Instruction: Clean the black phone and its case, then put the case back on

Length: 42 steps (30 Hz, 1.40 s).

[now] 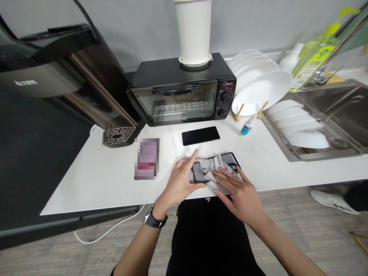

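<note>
A grey smartphone (pixel 229 158) lies near the counter's front edge, its back and camera facing up. My left hand (pixel 179 180) grips its left end between thumb and fingers. A crumpled light grey cloth (pixel 211 165) covers the middle of the phone. Pressing that cloth against the phone's back are the fingers of my right hand (pixel 241 191). Behind the phone rests a second phone with a black screen (pixel 200 136). To the left is a flat purple item (pixel 147 159), blurred by pixelation. A small spray bottle with a blue label (pixel 247 126) stands at the back right.
On the white counter (pixel 94 176) stand a black toaster oven (pixel 178 101) topped by a white bin (pixel 194 30), a drinks machine (pixel 94 84) at left and a plate rack with white plates (pixel 261 90). A sink (pixel 345 111) is at right. Another person's shoe (pixel 330 200) shows below.
</note>
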### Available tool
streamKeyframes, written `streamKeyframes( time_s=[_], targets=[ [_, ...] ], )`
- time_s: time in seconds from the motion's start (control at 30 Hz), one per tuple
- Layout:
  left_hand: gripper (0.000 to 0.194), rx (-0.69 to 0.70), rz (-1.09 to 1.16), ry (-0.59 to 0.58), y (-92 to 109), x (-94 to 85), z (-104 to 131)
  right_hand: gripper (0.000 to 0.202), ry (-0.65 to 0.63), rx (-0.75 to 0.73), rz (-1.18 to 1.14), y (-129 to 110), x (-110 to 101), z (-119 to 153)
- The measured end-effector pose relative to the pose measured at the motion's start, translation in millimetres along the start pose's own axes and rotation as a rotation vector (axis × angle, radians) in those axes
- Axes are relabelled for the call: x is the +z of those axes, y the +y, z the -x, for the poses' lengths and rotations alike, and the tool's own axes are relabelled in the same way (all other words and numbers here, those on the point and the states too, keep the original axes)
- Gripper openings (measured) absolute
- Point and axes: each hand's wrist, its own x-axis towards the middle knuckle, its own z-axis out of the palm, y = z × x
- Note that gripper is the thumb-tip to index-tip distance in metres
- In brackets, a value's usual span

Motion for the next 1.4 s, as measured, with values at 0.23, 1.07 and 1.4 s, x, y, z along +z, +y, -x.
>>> streamKeyframes(
  time_s=[0.23, 1.07, 1.4],
  targets=[
    [0.121, 0.013, 0.017, -0.007, 0, -1.1, -1, 0.06, 0.133, 0.079, 0.12, 2, 16, -23],
    [0.11, -0.015, -0.043, 0.0, -5, -0.1, 3, 0.049, -0.054, -0.071, -0.175, -45, 23, -33],
    [0.119, 0.036, -0.002, 0.0, -1, -1.2, 0, 0.051, 0.136, 0.111, 0.125, 15, 7, -17]
  ],
)
